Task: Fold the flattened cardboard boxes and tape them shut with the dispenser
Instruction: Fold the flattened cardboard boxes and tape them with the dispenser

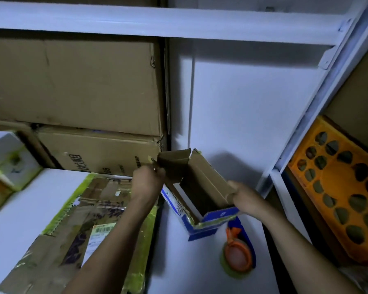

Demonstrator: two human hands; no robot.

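Head view: a small cardboard box [208, 183], open at the top and printed blue on the outside, is held between both hands over the white desk [189, 270]. The left hand [148, 179] pinches a brown flap at the box's far left corner. The right hand [243, 196] grips the box's right wall, thumb over its edge. The tape dispenser [238, 253] lies on the desk just nearer than the box. Flattened cardboard [77, 225] lies left of the box, and an orange crate [338, 198] stands to its right.

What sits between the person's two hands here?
In the head view, the opened blue-printed box spans between left hand and right hand, both gripping it.
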